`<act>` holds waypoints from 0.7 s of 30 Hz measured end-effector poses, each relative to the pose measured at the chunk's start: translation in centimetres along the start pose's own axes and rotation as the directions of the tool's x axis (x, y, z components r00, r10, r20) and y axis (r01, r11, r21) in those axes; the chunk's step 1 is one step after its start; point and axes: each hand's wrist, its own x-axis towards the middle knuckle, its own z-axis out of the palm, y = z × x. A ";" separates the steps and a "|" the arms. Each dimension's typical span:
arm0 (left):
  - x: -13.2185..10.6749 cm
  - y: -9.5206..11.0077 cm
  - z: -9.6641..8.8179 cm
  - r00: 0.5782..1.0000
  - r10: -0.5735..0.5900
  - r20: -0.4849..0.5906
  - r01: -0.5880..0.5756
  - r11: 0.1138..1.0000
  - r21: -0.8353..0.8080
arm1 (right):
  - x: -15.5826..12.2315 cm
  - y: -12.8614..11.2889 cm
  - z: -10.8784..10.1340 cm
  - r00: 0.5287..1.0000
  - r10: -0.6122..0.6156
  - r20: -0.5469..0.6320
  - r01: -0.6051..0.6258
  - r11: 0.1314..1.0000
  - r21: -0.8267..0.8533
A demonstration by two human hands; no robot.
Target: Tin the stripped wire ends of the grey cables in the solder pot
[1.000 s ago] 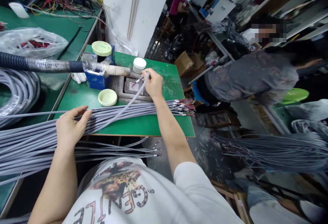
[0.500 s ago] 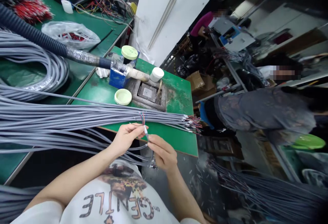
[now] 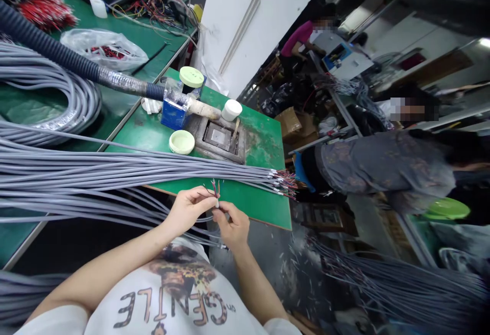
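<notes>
Between my hands is the end of a grey cable, its thin coloured wires fanning upward. My left hand pinches it near the base of the wires. Just below, the fingers of my right hand are closed on the grey sheath, which they mostly hide. Beyond my hands a thick bundle of grey cables lies across the green table, with stripped wire ends at its right. More grey cables hang in front of the table's edge.
A square metal-framed pot is set on the green table. Around it stand a pale green lid, a white jar and a black ribbed hose. A coil of grey cable lies left. Co-workers are at right.
My right hand has moved left and closer to my left hand, covering more of the sheath. The wire ends sit slightly lower. The view has shifted a little.
</notes>
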 end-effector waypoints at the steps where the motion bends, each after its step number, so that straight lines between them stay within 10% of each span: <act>1: 0.0 0.0 0.0 1.000 -0.014 -0.009 0.013 1.000 -0.023 | 0.0 -0.1 0.0 1.000 -0.005 -0.003 0.005 1.000 -0.013; 21: 0.3 -0.6 -0.2 0.998 -0.040 -0.042 0.034 0.989 -0.145 | -0.3 0.0 0.5 0.998 0.008 0.067 -0.004 0.998 -0.057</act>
